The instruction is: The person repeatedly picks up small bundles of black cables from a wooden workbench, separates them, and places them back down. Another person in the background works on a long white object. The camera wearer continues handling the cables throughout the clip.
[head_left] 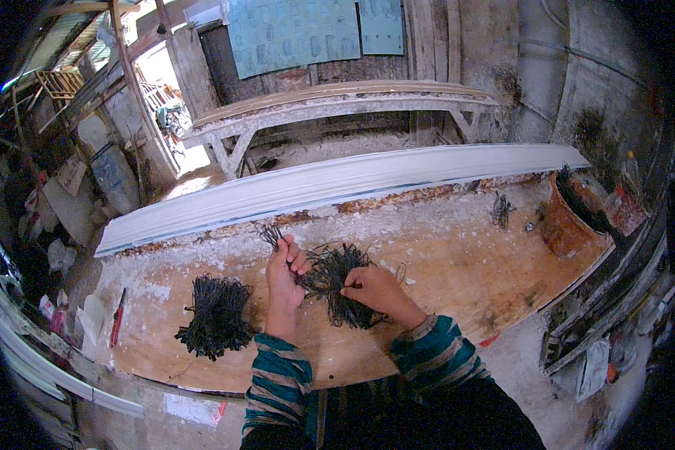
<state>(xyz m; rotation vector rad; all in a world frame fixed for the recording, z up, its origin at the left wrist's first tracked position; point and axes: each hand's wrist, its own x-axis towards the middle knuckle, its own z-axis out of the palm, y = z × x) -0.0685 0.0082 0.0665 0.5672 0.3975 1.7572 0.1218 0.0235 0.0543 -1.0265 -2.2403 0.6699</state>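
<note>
My left hand [283, 276] is closed round a small bunch of black wire loops [271, 235], whose looped ends stick up above the fingers. Just right of it lies a loose, tangled pile of black wire loops [343, 271] on the wooden tabletop [457, 259]. Over that pile's right side, my right hand [379, 289] has its thumb and fingers pinched together at the strands; what lies between the fingertips is too small to make out. A denser, neater pile of black wire pieces [216, 315] sits left of my left wrist.
Long white moulding strips [337, 184] run along the table's far edge. At the right stand a rusty-brown bucket [570, 225] holding dark stuff and a small black wire bundle [501, 211]. A red-handled tool [118, 318] lies at the left. A whitened bench [337, 101] stands behind.
</note>
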